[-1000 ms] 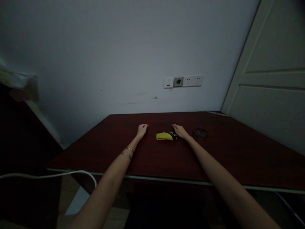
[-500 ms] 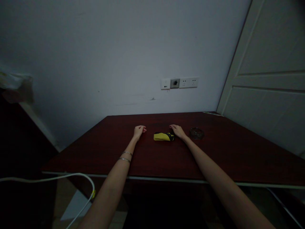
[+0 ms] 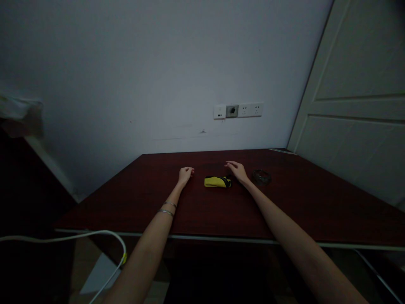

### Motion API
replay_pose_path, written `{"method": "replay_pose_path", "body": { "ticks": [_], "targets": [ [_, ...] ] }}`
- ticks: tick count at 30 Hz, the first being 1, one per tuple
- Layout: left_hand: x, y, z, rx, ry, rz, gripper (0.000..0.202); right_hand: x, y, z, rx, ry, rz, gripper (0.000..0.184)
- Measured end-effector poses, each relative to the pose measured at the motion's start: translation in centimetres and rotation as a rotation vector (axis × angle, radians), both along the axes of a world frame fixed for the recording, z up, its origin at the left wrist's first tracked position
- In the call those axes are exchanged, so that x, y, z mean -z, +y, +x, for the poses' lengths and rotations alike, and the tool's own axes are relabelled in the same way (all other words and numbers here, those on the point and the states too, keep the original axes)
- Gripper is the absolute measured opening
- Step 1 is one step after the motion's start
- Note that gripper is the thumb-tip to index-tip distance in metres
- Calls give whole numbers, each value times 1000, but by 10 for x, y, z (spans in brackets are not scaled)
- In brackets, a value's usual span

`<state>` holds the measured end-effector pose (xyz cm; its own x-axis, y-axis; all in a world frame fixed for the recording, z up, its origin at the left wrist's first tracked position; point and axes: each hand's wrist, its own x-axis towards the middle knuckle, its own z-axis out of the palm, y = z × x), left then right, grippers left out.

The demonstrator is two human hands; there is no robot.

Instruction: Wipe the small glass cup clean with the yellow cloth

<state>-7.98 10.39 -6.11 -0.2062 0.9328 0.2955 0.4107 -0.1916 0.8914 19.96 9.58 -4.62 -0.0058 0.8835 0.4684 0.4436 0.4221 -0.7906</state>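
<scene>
- Lying on the dark red table (image 3: 202,213), a small yellow-and-black pouch (image 3: 216,181) sits just below and right of the frame's centre, its long side running across the picture.
- The left hand (image 3: 185,174) is left of the pouch, apart from it, with a bare strip of tabletop between; its grip is loosely curled inward, and whether the fingertips meet cannot be told.
- Two silvery bangles (image 3: 166,211) circle the left forearm, lower left of centre.
- The right hand (image 3: 238,171) is just beside the pouch's black right end, above and to its right; its grip is loosely spread, fingers pointing left, holding nothing visible. Whether it touches the pouch cannot be told.
- A clear round dish (image 3: 261,176) stands on the table right of the right hand, near its wrist.
- Wall sockets (image 3: 249,110) and a grey switch plate (image 3: 232,111) line the pale wall (image 3: 133,76), right of centre.
- A white panelled door (image 3: 354,139) fills the upper right.
- A white cable (image 3: 104,232) with a yellow tag (image 3: 124,258) loops through the lower left, in front of the table's edge.
</scene>
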Motion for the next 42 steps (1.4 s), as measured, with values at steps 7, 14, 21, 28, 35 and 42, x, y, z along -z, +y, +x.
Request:
{"method": "replay_pose_path", "body": {
  "ticks": [7, 14, 21, 28, 35, 42],
  "targets": [
    [-23, 4, 16, -52, 155, 105, 19, -61, -30, -1, -178, 287, 204, 63],
    [-81, 19, 67, -3, 282, 166, 35, -86, -35, 83, -120, 324, 166, 60],
    [-90, 9, 121, 302, 382, 119, 62, -59, -38, 163, -156, 169, -149, 81],
    [-49, -9, 180, 529, 605, -14, 85, -27, -58, 171, -135, -145, -308, 109],
    [-29, -17, 229, 592, 882, -74, 97, -20, -65, 164, -176, -198, -372, 114],
    [-25, -18, 242, 640, 853, -53, 82, -15, -68, 165, -230, -174, -354, 111]
  ]
}}
